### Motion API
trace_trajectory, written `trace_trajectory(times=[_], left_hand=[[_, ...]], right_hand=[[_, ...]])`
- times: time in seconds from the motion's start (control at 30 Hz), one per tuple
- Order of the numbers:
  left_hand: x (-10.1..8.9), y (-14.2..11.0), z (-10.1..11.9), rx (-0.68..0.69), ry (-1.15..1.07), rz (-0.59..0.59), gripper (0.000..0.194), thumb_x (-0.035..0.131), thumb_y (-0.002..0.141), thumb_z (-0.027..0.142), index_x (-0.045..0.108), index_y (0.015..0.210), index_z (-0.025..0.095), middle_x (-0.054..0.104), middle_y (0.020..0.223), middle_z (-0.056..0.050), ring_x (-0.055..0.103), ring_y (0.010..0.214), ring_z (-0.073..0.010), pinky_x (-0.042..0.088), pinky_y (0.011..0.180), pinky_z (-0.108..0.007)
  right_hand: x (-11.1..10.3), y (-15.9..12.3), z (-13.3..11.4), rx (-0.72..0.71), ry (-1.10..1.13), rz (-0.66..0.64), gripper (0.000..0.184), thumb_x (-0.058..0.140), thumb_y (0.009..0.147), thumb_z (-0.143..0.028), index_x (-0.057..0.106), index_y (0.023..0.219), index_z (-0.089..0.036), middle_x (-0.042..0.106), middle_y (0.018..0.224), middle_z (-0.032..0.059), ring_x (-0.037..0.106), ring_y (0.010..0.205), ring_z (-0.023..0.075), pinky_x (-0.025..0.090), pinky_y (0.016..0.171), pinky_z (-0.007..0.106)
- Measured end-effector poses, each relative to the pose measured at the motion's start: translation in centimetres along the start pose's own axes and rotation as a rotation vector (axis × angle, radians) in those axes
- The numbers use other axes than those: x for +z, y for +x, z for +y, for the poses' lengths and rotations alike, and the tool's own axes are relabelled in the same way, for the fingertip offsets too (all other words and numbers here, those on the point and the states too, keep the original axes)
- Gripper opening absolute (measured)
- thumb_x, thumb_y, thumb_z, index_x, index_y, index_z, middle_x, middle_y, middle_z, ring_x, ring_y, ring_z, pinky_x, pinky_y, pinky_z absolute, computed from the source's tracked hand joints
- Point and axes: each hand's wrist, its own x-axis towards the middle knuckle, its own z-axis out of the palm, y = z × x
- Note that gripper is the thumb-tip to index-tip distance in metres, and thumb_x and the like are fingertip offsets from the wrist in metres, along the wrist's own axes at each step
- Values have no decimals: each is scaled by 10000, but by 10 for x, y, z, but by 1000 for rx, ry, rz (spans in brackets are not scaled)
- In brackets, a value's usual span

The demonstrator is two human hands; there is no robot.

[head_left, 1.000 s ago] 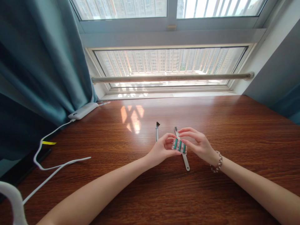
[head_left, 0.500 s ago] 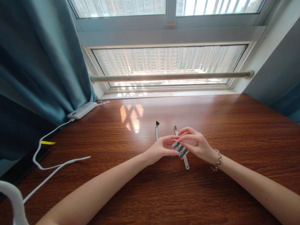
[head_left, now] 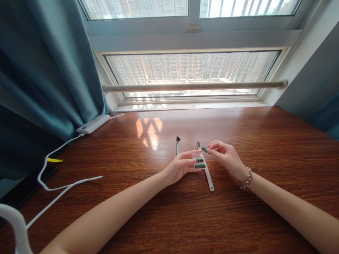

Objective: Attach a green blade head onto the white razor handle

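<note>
Left hand (head_left: 178, 168) holds clear case (head_left: 196, 156), two green-and-black cartridges (head_left: 200, 165) in it. Right hand (head_left: 228, 158) pinches a loose cartridge (head_left: 206, 151) between fingers, just beside case. Beaded bracelet (head_left: 247, 179) on right wrist. Toothbrush (head_left: 209, 176) lies on wood-grain desk (head_left: 148, 218), partly behind case. Razor handle (head_left: 177, 146) near left hand, lower part hidden. White power bank (head_left: 94, 124) by blue curtain (head_left: 53, 63), cable (head_left: 59, 150) plugged in. Window (head_left: 196, 68) behind desk.
</note>
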Motion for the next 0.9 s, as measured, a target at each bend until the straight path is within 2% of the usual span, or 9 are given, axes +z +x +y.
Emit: trace_trajectory(times=[0.07,0.13,0.2,0.33,0.4,0.5,0.63,0.8,0.9], left_hand=[[-1,1,1,11,-13,34,344,562,745,169,551,1082,102,603,1008,-149,588,893,-233,438,804,-392],[-2,1,2,38,-9,73,303,540,763,184,555,1053,100,608,990,-150,596,861,-224,457,748,-355],[-3,2,3,59,-7,95,269,525,777,206,561,1021,98,615,971,-148,600,841,-217,461,726,-337],[-3,2,2,55,4,89,270,512,791,262,571,994,94,622,968,-157,604,848,-220,451,761,-349],[-3,1,1,54,1,91,276,530,782,264,565,1005,105,620,986,-154,602,873,-229,441,794,-371],[0,0,-1,55,-19,93,266,561,766,232,549,1011,128,621,987,-130,602,886,-223,423,835,-396],[4,-2,-4,50,-33,70,232,553,781,222,525,999,148,628,942,-95,611,854,-197,420,845,-399],[6,-2,-7,21,-56,49,237,537,799,236,489,1021,172,629,974,-91,612,875,-189,377,904,-415],[5,-2,-7,-7,-41,12,269,513,814,252,462,1064,168,631,987,-119,599,930,-215,327,945,-445]], right_hand=[[-2,3,7,139,-177,50,225,596,705,-387,600,718,-163,576,680,21,526,628,145,397,568,255],[-5,5,13,231,-396,45,230,598,683,-400,621,687,-171,560,578,9,508,559,147,357,521,256],[-6,5,17,236,-561,34,216,595,675,-404,632,656,-192,590,608,17,531,595,162,346,524,258],[-6,2,17,145,-746,32,203,574,703,-406,629,633,-224,618,728,30,553,667,179,351,529,263],[-5,0,12,73,-731,53,187,561,727,-392,623,693,-219,609,757,31,545,645,167,373,546,271],[0,-3,2,-99,-502,29,223,554,760,-363,579,915,-205,601,882,37,555,711,154,431,642,283],[8,-12,-6,-278,-263,-139,558,681,658,-341,438,1139,-195,558,1058,65,535,942,179,439,822,310],[8,-8,-6,-307,-236,-128,646,686,656,-268,359,1209,-206,564,1066,66,545,955,173,446,842,328],[-15,11,2,-314,-274,-39,660,683,661,-266,342,1223,-205,568,1077,69,546,968,184,460,822,340]])
